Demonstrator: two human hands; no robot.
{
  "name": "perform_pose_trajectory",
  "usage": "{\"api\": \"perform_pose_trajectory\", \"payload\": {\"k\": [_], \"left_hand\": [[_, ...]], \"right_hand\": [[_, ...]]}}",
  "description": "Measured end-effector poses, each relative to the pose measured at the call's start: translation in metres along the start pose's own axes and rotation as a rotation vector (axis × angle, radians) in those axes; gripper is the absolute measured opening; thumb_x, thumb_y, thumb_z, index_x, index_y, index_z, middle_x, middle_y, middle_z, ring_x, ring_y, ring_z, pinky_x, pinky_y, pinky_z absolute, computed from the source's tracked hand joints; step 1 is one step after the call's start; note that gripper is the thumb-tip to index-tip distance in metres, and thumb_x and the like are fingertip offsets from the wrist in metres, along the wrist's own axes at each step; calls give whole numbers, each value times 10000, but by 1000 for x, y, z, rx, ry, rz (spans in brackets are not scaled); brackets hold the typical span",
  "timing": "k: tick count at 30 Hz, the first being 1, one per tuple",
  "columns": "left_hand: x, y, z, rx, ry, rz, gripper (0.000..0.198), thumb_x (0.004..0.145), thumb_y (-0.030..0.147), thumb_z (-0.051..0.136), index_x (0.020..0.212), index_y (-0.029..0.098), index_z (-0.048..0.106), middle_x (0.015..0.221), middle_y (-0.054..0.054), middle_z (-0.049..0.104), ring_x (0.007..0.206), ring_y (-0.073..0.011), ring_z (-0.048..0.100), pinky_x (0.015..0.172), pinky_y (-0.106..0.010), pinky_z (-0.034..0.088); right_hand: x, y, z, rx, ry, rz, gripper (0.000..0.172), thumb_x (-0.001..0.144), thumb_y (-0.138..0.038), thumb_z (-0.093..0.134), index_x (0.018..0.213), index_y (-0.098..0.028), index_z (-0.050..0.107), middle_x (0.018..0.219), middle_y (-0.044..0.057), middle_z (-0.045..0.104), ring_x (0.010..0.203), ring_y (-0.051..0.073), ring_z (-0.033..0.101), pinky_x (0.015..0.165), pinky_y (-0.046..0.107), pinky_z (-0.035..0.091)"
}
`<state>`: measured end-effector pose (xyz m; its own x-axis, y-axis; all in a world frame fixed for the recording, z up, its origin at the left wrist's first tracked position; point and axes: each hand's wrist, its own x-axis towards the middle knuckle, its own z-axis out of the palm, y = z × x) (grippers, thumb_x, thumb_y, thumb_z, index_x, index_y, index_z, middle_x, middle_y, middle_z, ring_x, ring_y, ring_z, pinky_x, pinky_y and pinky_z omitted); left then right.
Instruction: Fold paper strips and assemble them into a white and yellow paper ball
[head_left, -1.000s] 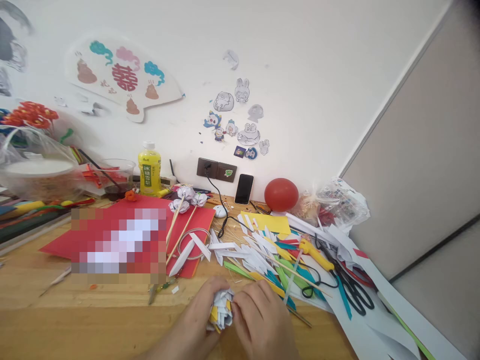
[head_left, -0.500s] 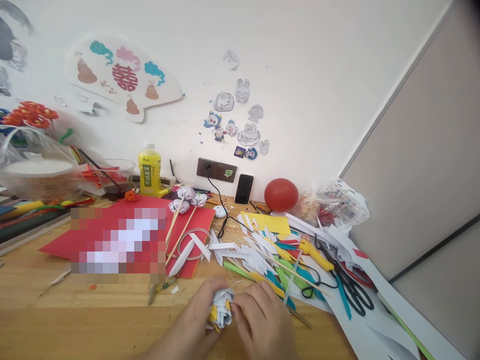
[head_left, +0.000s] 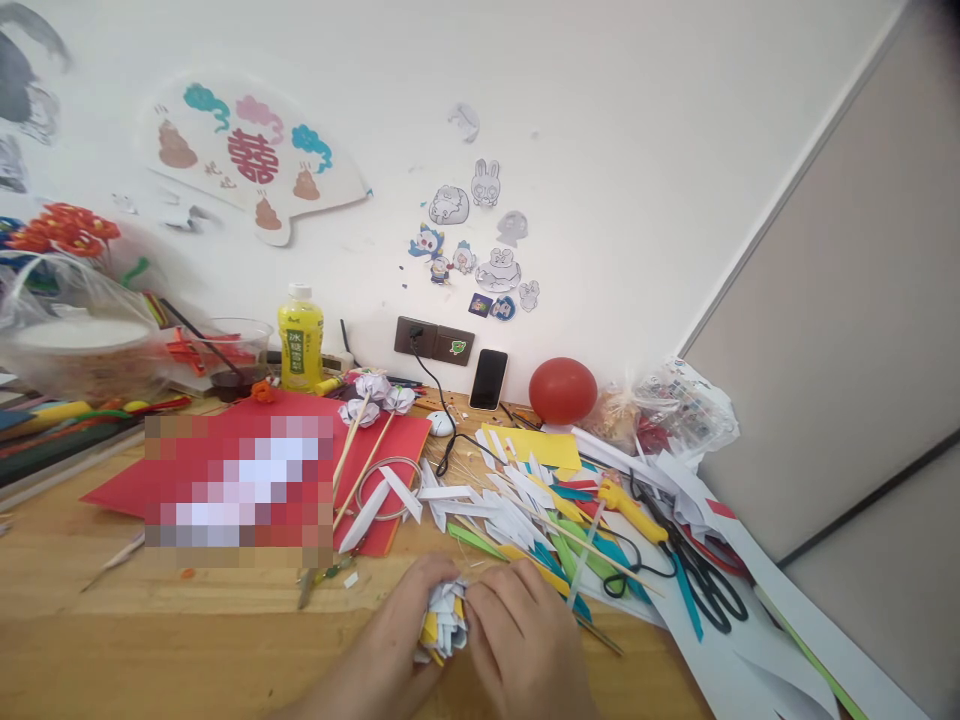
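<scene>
Between my hands, low over the front of the wooden table, is a small bundle of folded white and yellow paper. My left hand is wrapped round its left side and underside. The fingers of my right hand are curled and pinched at the bundle's right edge; whether a loose piece sits between those fingertips is hidden. Just beyond lie folded white paper strips, with green, yellow and blue ones among them. A metal ring lies to the left of that pile.
A yellow glue gun and black scissors lie at right. White paper flowers on sticks rest on a red sheet. Behind stand a yellow bottle, a phone and a red balloon.
The right fingers have shifted slightly at the bundle's edge. The bundle stays in the left hand, and the view has moved by a hair.
</scene>
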<state>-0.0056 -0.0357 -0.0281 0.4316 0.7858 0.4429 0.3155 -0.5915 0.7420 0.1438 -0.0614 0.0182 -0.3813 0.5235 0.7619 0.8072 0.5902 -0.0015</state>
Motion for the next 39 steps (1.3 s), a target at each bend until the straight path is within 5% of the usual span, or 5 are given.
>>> {"api": "perform_pose_trajectory", "payload": {"k": [11,25,39], "left_hand": [[1,3,-1,-20,-14,46,523,618,-47,452,1035,261,383,983,-13,559,895,-153,580,763,-228,486],[1,6,-4,-53,-6,12,549,595,-60,440,1054,242,421,1049,-25,573,985,-169,556,824,-247,476],[5,14,-7,-58,-97,-5,529,587,-75,420,1011,241,414,969,-15,558,887,-154,568,766,-241,474]], "right_hand": [[-6,3,-1,336,-98,301,101,813,-142,456,740,-177,516,725,21,553,688,145,509,577,256,399],[-4,0,2,31,53,55,141,791,-90,441,730,-159,548,641,34,548,597,151,453,535,269,369],[1,2,-3,422,-39,291,137,754,-92,466,718,-180,564,663,11,563,642,136,513,568,242,423]]}}
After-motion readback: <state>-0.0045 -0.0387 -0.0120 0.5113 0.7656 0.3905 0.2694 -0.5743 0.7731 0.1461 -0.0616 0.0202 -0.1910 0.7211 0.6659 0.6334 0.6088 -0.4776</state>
